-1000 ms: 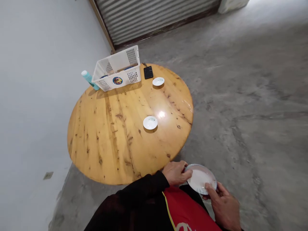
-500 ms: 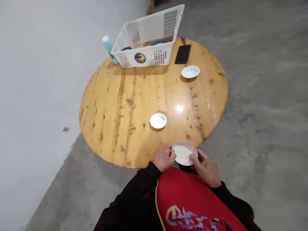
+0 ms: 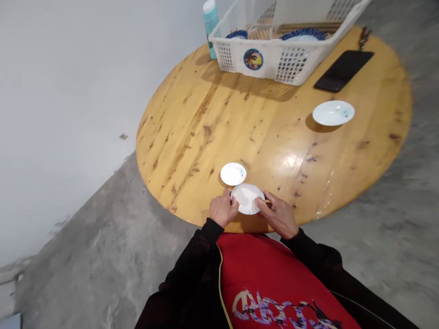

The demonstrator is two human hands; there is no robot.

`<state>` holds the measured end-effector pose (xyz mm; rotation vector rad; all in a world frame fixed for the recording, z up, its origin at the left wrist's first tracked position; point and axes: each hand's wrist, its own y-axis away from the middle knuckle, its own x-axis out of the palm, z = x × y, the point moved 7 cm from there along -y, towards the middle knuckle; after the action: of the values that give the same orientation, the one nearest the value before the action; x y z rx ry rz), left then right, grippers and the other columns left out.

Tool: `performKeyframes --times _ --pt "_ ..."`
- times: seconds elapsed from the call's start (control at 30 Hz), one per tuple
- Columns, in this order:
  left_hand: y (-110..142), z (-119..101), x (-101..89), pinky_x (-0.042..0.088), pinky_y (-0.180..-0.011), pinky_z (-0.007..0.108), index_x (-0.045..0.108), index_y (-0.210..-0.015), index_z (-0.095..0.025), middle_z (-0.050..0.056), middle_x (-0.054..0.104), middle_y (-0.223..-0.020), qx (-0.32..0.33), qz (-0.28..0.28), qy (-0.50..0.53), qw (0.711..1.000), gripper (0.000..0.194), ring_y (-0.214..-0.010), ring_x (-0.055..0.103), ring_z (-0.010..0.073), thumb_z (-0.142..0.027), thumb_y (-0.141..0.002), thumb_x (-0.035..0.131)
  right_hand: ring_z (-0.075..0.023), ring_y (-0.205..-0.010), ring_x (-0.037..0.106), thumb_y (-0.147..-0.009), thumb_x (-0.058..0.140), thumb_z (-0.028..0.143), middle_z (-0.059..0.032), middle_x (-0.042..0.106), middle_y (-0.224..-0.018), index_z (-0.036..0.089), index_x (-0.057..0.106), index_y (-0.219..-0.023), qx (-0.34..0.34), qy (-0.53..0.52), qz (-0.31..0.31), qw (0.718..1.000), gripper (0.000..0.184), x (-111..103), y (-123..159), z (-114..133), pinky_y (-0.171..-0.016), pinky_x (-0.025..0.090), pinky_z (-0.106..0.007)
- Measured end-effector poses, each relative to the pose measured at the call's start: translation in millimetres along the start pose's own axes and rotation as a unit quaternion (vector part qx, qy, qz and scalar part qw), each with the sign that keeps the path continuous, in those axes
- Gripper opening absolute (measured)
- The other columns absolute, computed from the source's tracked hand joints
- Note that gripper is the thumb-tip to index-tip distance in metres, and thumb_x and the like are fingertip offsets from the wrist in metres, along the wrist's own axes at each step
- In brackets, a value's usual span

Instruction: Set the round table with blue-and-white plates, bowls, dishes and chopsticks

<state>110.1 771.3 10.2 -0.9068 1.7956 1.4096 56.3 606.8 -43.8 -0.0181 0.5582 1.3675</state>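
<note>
Both my hands hold one small white dish [image 3: 247,198] over the near edge of a round wooden table [image 3: 267,132]. My left hand [image 3: 223,209] grips its left rim with fingers curled. My right hand [image 3: 278,215] pinches its right rim. A second small white dish [image 3: 233,173] lies on the table just beyond the held one, nearly touching it. A third white dish [image 3: 333,113] sits far to the right on the tabletop.
A white plastic basket [image 3: 274,50] with blue-rimmed plates stands at the table's far side, a teal bottle [image 3: 210,20] at its left. A black phone [image 3: 343,70] lies right of the basket. A white wall [image 3: 61,91] is on the left; concrete floor surrounds the table.
I have come closer to the table. The dish in both hands moved from beside the table's edge to over its near edge, next to the nearest dish.
</note>
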Motion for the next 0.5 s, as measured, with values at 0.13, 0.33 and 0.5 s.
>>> performKeyframes --times 0.13,0.33,0.5 --pt "-25.9 3.0 -15.7 0.051 -0.089 0.038 0.059 -0.126 -0.017 0.014 0.078 -0.109 -0.017 -0.021 -0.011 1.0 0.032 -0.104 0.074 0.0313 -0.027 -0.102 0.041 -0.0191 -0.061 0.067 -0.089 0.047 0.051 -0.0079 0.074 -0.089 0.017 0.068 -0.107 -0.011 -0.001 0.027 1.0 0.044 3.6 -33.6 13.1 -0.06 0.051 -0.029" --pt "-64.8 5.3 -23.8 0.053 -0.088 0.039 0.057 -0.128 -0.014 0.016 0.077 -0.113 -0.024 -0.03 -0.011 0.999 0.033 -0.107 0.074 0.0319 -0.026 -0.102 0.038 -0.0249 -0.076 0.064 -0.09 0.041 0.04 -0.0129 0.07 -0.085 0.014 0.07 -0.102 -0.074 0.174 0.025 0.982 0.041 8.8 -86.1 26.7 -0.07 0.048 -0.032" --pt "-84.0 9.6 -18.6 0.054 -0.086 0.038 0.055 -0.127 -0.012 0.018 0.077 -0.112 -0.034 -0.004 -0.031 0.999 0.032 -0.108 0.074 0.0325 -0.023 -0.101 0.039 -0.0282 -0.082 0.062 -0.092 0.041 0.033 -0.0167 0.07 -0.09 0.011 0.071 -0.109 -0.078 0.304 0.033 0.949 0.041 19.1 -109.4 29.4 -0.071 0.042 -0.033"
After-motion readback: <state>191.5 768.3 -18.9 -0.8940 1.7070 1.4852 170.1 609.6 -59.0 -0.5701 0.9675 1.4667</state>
